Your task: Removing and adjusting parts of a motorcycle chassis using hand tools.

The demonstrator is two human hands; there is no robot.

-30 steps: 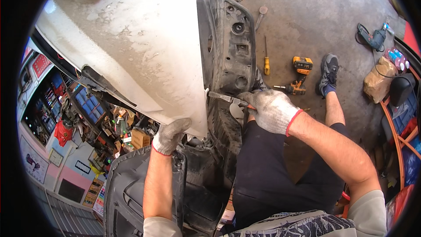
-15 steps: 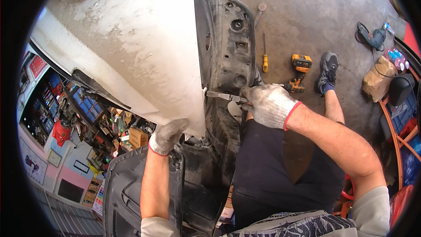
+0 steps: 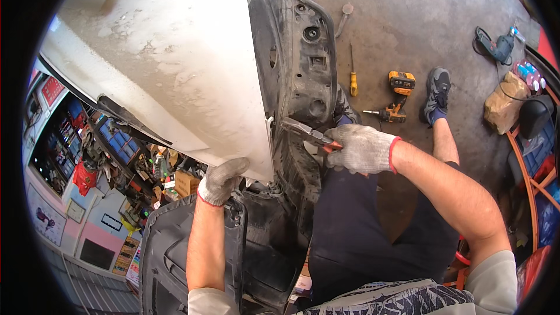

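Note:
My left hand (image 3: 223,182), in a greyish work glove with a red cuff, grips the lower edge of a large dirty white vehicle body panel (image 3: 175,76). My right hand (image 3: 364,147), gloved the same way, is closed round combination pliers (image 3: 308,132) with reddish handles. Their metal jaws point left, a little apart from a small white tab (image 3: 269,122) on the panel's right edge. Whether the jaws are parted is hard to see. Behind the pliers runs a dusty black bracket (image 3: 306,70) with several holes.
On the concrete floor lie a yellow-handled screwdriver (image 3: 353,81), a yellow and black cordless drill (image 3: 396,111) and a hammer (image 3: 345,18). A corded drill (image 3: 500,46) sits farther right. A black plastic liner (image 3: 186,245) is below my left hand. My shoe (image 3: 437,90) rests beside the cordless drill.
The pliers have come away from the white tab toward the right and tilted, with more of their handles showing. My right hand has lowered slightly. My left hand stays on the panel edge.

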